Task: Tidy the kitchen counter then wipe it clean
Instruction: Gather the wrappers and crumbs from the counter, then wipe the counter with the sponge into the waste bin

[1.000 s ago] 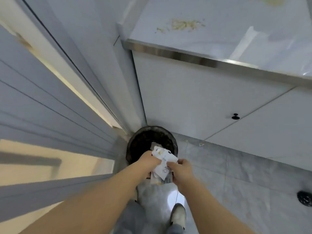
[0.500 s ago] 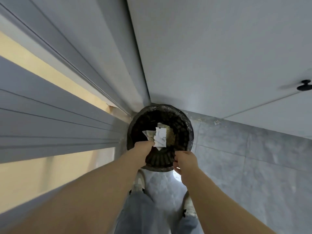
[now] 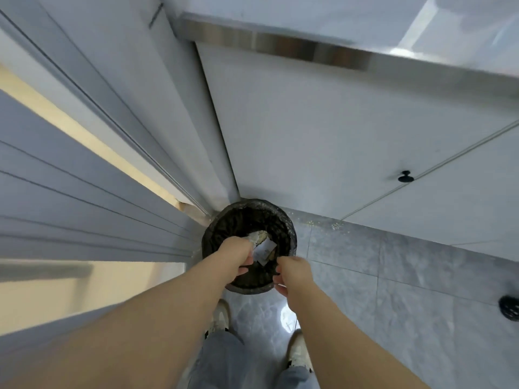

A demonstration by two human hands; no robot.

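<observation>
A round bin with a black liner [image 3: 288, 228] stands on the floor in the corner below the counter. Crumpled white paper [image 3: 264, 249] and some yellowish crumbs lie inside it. My left hand [image 3: 237, 255] hangs over the bin's near left rim, fingers loosely curled downward, the paper just beyond its fingertips. My right hand [image 3: 292, 272] hovers over the near right rim, fingers relaxed and holding nothing. The white countertop [image 3: 309, 12] with its metal front edge [image 3: 280, 47] shows at the top.
White cabinet doors with a black knob [image 3: 405, 176] rise behind the bin. A sliding door frame runs along the left. Yellow crumbs [image 3: 335, 226] are scattered on the grey tiles beside the bin. A black floor drain [image 3: 509, 307] sits at the right edge.
Both hands held the crumpled paper above the bin a second ago. The paper now lies inside the bin, the hands have parted, and my view has lifted so the counter edge shows again.
</observation>
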